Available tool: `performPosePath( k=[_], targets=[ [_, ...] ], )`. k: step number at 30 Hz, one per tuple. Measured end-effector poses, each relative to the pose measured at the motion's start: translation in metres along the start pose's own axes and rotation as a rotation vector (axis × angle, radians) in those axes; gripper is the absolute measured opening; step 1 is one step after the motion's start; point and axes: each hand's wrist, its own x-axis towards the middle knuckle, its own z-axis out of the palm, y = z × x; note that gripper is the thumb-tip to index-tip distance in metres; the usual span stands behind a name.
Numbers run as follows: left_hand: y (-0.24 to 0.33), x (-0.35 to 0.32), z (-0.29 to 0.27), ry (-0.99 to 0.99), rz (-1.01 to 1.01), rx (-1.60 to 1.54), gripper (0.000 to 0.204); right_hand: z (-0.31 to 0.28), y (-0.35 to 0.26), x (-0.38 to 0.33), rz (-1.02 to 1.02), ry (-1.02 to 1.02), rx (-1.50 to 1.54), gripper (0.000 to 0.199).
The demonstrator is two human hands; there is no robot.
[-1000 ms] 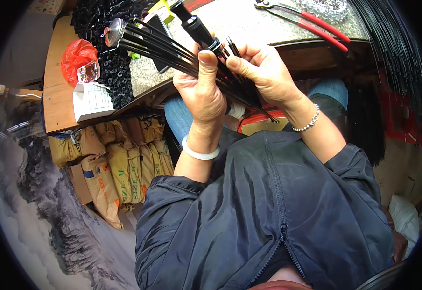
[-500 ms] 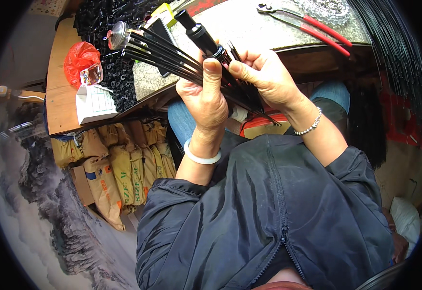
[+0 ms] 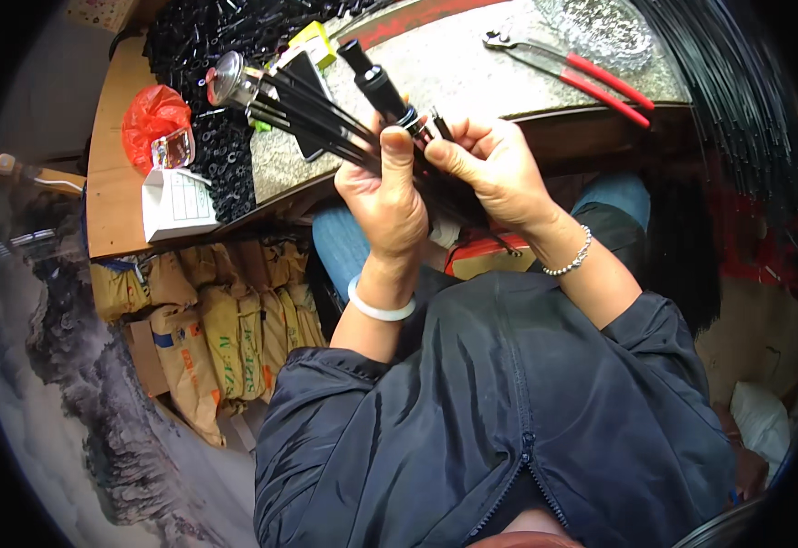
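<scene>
My left hand (image 3: 388, 205) is closed round a bundle of thin black rods (image 3: 312, 114), its thumb pointing up. The rods fan out to the upper left, and their other ends run down between my hands. A stepped black plastic cylinder (image 3: 379, 89) stands tilted above the left thumb, its lower end between both hands. My right hand (image 3: 507, 178) pinches close to that lower end with thumb and fingers, where a narrow collar and short rod ends show. Exactly what the right fingertips grip is partly hidden.
On the worktable (image 3: 454, 64) lie red-handled pliers (image 3: 600, 82), a phone (image 3: 306, 68) and a heap of small black parts (image 3: 198, 55). A red plastic bag (image 3: 155, 123) and a white box (image 3: 180, 208) sit left. Long black rods (image 3: 728, 100) hang right; sacks (image 3: 235, 333) stand below.
Both hands stay closed on the rods and cylinder, which have dropped slightly in the picture. The whole view has shifted a little, and the rods' fanned ends look closer together.
</scene>
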Motion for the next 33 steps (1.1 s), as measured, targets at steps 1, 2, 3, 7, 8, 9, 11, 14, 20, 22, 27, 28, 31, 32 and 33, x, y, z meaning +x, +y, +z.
performPosePath(
  k=[1,2,3,7,8,9,11,14,20,22,27,28,31,32,33],
  targets=[
    [0.0008,0.0006,0.0017,0.004,0.026,0.015,0.038,0.0,-0.0018,-0.0006,-0.007,-0.014,-0.036,0.019],
    [-0.0007,0.0012,-0.0027,-0.015,0.029,0.023,0.038,0.0003,0.0007,-0.0005,-0.007,-0.019,-0.033,0.019],
    [-0.0026,0.002,-0.005,-0.037,0.032,0.027,0.037,-0.0005,0.0022,-0.0001,-0.01,-0.022,-0.033,0.02],
    [-0.0015,0.0026,-0.0037,-0.011,0.03,0.044,0.036,0.0035,0.0048,0.0037,-0.018,-0.009,0.001,0.02],
    [-0.0009,0.0023,-0.0023,0.002,0.029,0.03,0.035,0.0028,0.0067,0.0036,-0.024,-0.024,0.027,0.019],
    [-0.0001,0.0019,-0.0016,0.002,0.025,0.032,0.035,0.0022,0.0075,0.0036,-0.022,-0.021,0.029,0.019],
    [0.0011,0.0006,-0.0013,0.006,0.011,0.008,0.034,0.0017,0.0075,0.0034,-0.053,-0.039,-0.018,0.018],
    [-0.0004,0.0006,-0.0028,0.011,0.004,-0.051,0.035,0.0027,0.0046,0.0023,-0.073,-0.045,-0.019,0.019],
    [0.0017,-0.0021,-0.0057,-0.029,-0.01,-0.019,0.037,0.0046,0.005,0.0007,-0.03,-0.027,0.005,0.019],
    [0.0027,-0.0014,-0.0067,-0.042,-0.01,-0.008,0.037,0.0033,0.0024,0.0014,-0.017,-0.046,0.001,0.019],
    [0.0025,-0.0013,-0.007,-0.073,0.008,0.011,0.036,-0.0004,0.0016,0.0023,0.007,-0.071,0.019,0.02],
    [0.0024,-0.0014,-0.007,-0.068,0.012,0.004,0.036,-0.0008,0.0012,0.0015,0.007,-0.08,0.009,0.02],
    [0.0013,0.0006,-0.0057,-0.05,0.022,-0.019,0.036,0.0013,0.001,0.0011,-0.016,-0.073,-0.033,0.02],
    [0.0009,0.0012,-0.0051,-0.038,0.026,-0.035,0.035,0.0024,0.0011,0.0011,-0.038,-0.056,-0.064,0.02],
    [0.001,0.0014,-0.0044,-0.038,0.026,-0.035,0.035,0.0026,0.0023,0.0014,-0.039,-0.057,-0.064,0.02]
  ],
)
